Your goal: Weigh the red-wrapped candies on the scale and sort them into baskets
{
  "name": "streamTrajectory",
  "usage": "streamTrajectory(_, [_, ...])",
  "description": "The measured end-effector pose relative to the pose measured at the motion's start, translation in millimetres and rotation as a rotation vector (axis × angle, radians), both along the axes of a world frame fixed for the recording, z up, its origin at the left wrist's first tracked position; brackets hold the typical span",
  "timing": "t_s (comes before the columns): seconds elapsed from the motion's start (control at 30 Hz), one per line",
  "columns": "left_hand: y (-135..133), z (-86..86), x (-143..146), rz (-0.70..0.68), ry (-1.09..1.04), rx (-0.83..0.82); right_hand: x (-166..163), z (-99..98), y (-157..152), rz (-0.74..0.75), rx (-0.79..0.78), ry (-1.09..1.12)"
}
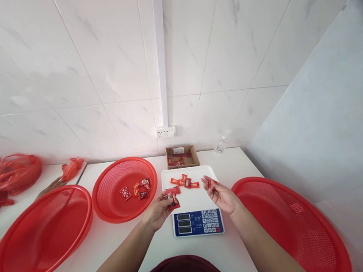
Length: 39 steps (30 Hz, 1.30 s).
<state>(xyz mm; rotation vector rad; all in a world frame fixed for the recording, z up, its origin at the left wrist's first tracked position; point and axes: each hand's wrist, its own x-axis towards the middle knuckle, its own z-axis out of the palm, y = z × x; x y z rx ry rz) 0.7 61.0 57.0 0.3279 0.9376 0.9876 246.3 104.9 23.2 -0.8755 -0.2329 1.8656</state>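
A white and blue digital scale [206, 195] stands on the table in front of me, with several red wrapped candies [184, 182] on its pan. My left hand [159, 210] hovers over the pan's left edge, fingers closed on red wrapped candies [172, 198]. My right hand [221, 195] hangs above the pan's right edge and pinches one red candy [209, 182] in its fingertips. A red mesh basket [110, 203] left of the scale holds several more red candies [140, 188].
A large red basket [41, 237] lies at the far left and another red basket [296, 223] at the right. A small cardboard box [182, 156] with red packets and a clear bottle [220, 145] stand by the tiled wall. Red plastic bags [9, 176] lie at the left.
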Motion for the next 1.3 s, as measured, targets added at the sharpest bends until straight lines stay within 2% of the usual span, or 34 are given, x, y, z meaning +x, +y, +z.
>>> streamTrajectory(0.17, [26, -0.7, 14, -0.052, -0.031, -0.036, 2, -7.6, 7, 0.061, -0.029, 0.041])
streamTrajectory(0.33, [46, 6.2, 29, -0.048, -0.135, 0.014, -5, 1.5, 6, -0.006, 0.001, -0.043])
streamTrajectory(0.5, [56, 12.9, 39, -0.033, -0.135, 0.045, -10, 7.2, 6, -0.064, -0.004, -0.064])
streamTrajectory(0.67, [59, 9.0, 39, -0.071, -0.154, -0.009, -10, 12.4, 8, 0.002, -0.060, -0.031])
streamTrajectory(0.8, [58, 9.0, 39, -0.096, -0.164, -0.042, -17, 20.8, 6, 0.052, 0.028, -0.085])
streamTrajectory(1.0, [53, 11.4, 51, -0.183, -0.148, -0.068, -39, 34.3, 2, 0.257, 0.247, -0.265])
streamTrajectory(1.13, [46, 11.9, 57, -0.253, 0.015, 0.004, -46, 37.3, 4, 0.280, 0.319, -0.413])
streamTrajectory(1.23, [41, 14.0, 54, -0.384, 0.264, 0.177, -45, 37.8, 5, 0.284, 0.340, -0.529])
streamTrajectory(1.3, [40, 15.6, 51, -0.456, 0.358, 0.272, -45, 38.0, 5, 0.273, 0.344, -0.599])
